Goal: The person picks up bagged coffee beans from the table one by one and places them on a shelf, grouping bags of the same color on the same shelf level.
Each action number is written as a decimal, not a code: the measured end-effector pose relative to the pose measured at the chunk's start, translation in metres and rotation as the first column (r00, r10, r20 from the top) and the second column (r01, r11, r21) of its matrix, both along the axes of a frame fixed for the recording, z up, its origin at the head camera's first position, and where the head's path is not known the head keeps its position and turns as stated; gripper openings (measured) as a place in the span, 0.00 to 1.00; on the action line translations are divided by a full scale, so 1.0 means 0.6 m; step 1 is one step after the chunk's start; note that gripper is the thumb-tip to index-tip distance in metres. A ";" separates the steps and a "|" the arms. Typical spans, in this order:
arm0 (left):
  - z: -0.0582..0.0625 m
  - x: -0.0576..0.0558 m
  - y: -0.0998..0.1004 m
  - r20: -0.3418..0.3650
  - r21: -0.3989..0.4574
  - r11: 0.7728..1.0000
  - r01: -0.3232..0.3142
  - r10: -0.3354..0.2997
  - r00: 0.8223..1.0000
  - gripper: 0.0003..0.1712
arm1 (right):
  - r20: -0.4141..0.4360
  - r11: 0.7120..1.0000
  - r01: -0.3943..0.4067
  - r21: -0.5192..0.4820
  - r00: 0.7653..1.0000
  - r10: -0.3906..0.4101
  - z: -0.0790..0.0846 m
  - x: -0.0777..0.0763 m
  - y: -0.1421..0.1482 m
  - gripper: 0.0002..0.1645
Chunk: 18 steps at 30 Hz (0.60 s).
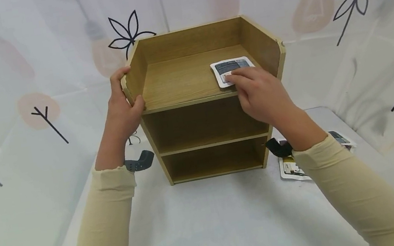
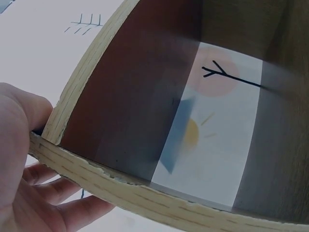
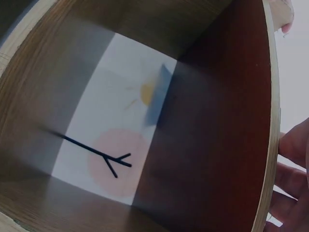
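A small wooden shelf unit point(image 1: 194, 103) stands in front of me, with a walled top tray and two lower compartments. My left hand point(image 1: 123, 109) grips the front corner of its left side wall, fingers outside and thumb at the front edge. In the left wrist view, the fingers point(image 2: 53, 193) wrap past a chipped board edge point(image 2: 120, 186). On the top, toward the right, lies a flat white packet point(image 1: 221, 77) with a dark printed label. My right hand point(image 1: 261, 91) pinches its near right part. In the right wrist view the shelf edge hides the packet.
More flat packets point(image 1: 293, 171) lie on the white table point(image 1: 213, 223) right of the unit, partly behind my right sleeve. Printed white sheeting point(image 1: 64, 41) hangs behind and at both sides. Wrist straps point(image 1: 141, 161) hang near the unit's sides.
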<state>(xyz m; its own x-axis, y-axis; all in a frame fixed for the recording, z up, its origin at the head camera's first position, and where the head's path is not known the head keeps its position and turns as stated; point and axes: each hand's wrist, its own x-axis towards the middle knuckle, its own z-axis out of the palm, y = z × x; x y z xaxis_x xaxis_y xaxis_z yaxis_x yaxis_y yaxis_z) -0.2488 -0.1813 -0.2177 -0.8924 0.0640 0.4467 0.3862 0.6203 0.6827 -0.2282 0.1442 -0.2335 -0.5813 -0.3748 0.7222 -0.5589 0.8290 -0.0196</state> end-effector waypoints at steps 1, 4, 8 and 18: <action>0.000 0.000 0.001 0.000 0.000 1.000 0.001 -0.001 1.000 0.37 | 0.007 1.000 0.002 0.001 1.000 -0.002 0.000 0.000 0.001 0.20; -0.002 0.001 0.002 0.000 -0.004 1.000 -0.002 0.002 1.000 0.37 | 0.021 1.000 0.003 0.004 1.000 -0.003 0.000 -0.001 0.002 0.21; -0.002 0.003 0.004 0.002 -0.005 1.000 -0.008 0.008 1.000 0.37 | 0.017 1.000 -0.006 -0.002 1.000 0.006 -0.002 0.000 0.005 0.21; 0.001 0.005 0.005 0.001 0.005 1.000 -0.019 0.019 1.000 0.37 | -0.037 0.994 -0.073 -0.082 0.997 0.070 -0.005 0.016 0.017 0.20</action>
<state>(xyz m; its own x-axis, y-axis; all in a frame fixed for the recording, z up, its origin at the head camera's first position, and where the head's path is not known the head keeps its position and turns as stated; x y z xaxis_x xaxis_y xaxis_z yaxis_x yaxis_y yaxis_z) -0.2460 -0.1784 -0.2174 -0.8937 0.0446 0.4464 0.3738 0.6243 0.6860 -0.2187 0.1543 -0.2363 -0.5298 -0.3519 0.7717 -0.6179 0.7834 -0.0670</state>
